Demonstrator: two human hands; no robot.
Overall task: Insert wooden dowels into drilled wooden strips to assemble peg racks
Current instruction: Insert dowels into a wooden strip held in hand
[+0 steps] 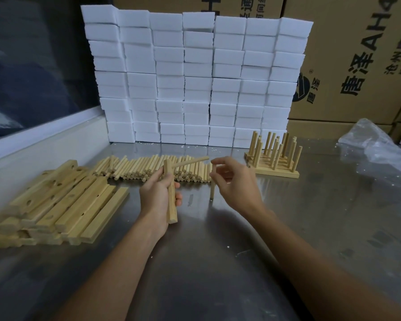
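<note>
Head view. Landmark: dowel pile (pixel 157 169), lying across the steel table (pixel 310 228).
Left hand (pixel 159 198): just in front of the pile, forearm reaching up from the near edge, fingers curled round a drilled strip (pixel 171 200). Strip long axis nearly upright, top end over the pile.
Inserted dowel (pixel 191 161): seated near the strip's top, pointing right and slightly up.
Right hand (pixel 235 184): at the pile's right end, fingers loosely curled; a loose dowel (pixel 212 193) hangs upright beneath them, grip unclear.
Strip stack (pixel 55 202): left of pile.
Finished racks (pixel 272 158): right of pile, pegs upward.
</note>
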